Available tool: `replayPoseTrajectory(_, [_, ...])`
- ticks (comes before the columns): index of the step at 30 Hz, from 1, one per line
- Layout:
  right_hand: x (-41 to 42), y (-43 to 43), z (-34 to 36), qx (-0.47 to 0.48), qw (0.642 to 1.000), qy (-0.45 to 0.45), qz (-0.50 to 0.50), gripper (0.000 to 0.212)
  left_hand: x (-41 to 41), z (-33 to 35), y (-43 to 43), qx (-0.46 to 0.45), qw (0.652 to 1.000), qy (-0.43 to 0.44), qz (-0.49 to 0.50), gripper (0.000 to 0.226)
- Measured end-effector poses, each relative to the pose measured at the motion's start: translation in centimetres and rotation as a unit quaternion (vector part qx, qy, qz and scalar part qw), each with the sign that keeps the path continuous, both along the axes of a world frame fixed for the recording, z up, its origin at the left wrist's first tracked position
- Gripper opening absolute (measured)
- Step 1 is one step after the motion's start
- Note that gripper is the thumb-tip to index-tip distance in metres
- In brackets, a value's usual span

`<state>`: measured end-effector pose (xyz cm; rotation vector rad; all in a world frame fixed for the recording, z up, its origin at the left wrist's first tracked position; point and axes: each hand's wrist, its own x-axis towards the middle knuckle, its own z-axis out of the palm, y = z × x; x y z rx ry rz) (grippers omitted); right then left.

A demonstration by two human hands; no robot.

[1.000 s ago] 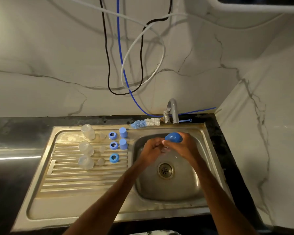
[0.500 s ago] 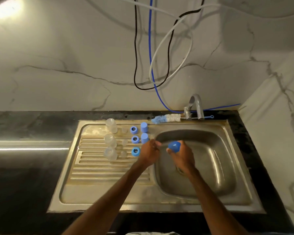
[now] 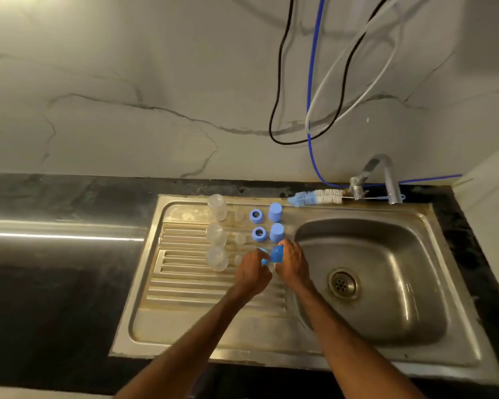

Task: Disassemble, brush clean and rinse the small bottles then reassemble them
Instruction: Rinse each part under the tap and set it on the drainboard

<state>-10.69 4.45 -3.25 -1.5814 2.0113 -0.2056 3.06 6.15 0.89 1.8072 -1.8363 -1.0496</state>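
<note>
I judge the cap (image 3: 277, 253) light and wet-slick, right hand (image 3: 293, 263) pinching its wall; left hand (image 3: 251, 273) at its 8 o'clock, grip unclear.

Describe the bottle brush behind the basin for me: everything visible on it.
The bottle brush lies flat along the rear rim of the sink, beside the base of the tap. Its bristle head points left, with fluffy blue bristles at the tip and white ones behind. A thin wire stem runs right past the tap's base and ends in a small blue loop. Nothing holds it: the left hand and right hand are down by the drainboard, apart from it.
</note>
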Motion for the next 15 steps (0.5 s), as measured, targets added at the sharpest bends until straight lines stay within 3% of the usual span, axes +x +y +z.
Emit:
replayPoseTrajectory(3, [0.2, -0.1, -1.2, 0.008, 1.0, 0.009, 0.007, 0.064, 0.2, 0.0, 0.1, -0.013, 1.0, -0.005, 0.002, 0.022])
replayPoseTrajectory(8, [0.3, -0.3, -1.6, 0.001, 1.0, 0.008, 0.004, 0.073, 0.6, 0.2, 0.2, -0.029, 0.999, -0.005, -0.016, 0.024])
replayPoseTrajectory(11, [0.0, -0.2, -1.2, -0.006, 1.0, -0.025, -0.008, 0.082, 0.3, 1.0, -0.1, -0.026, 1.0, 0.0, -0.017, 0.022])
replayPoseTrajectory(15, [-0.2, 0.3, 0.0, -0.023, 0.996, -0.072, -0.056, 0.077, 0.5, 1.7, -0.3, -0.036, 0.999, -0.016, -0.019, 0.013])
